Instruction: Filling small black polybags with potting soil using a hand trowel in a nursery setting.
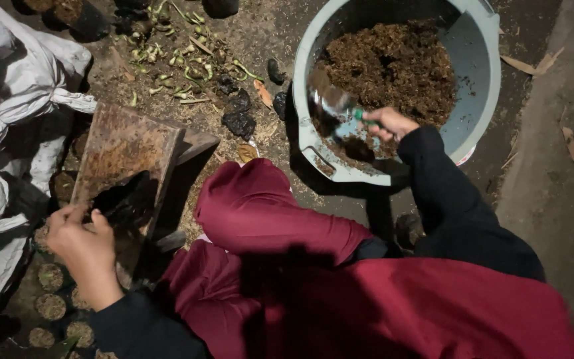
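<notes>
While most of the bottom of the view is just red cloth (pixel 367 306) over the person's lap, the biggest real item is the grey tub (pixel 479 73) up at 1 o'clock, sitting on the dirt ground (pixel 546 193) and partly filled with brown, fibrous soil mix (pixel 396 70). Over at 9 o'clock there's a heap of white sacks (pixel 8 100), and just right of those a worn wooden board (pixel 124 149) propped at a tilt. Up at 11 o'clock, a scatter of green sprouts and dark seeds (pixel 181 60) lies on the ground. Bottom left, around 7 o'clock, you can see a few small round soil-filled pots (pixel 51 307) packed together.

Right hand (pixel 388 123) is reaching into the tub, fingers wrapped tight around the green handle of a shiny metal scoop (pixel 332 105), whose bowl sits over the soil near the tub's left wall. Left hand (pixel 81 238) is at 8 o'clock, pinching the rim of a small black bag (pixel 124 199) that rests against the foot of the board.
</notes>
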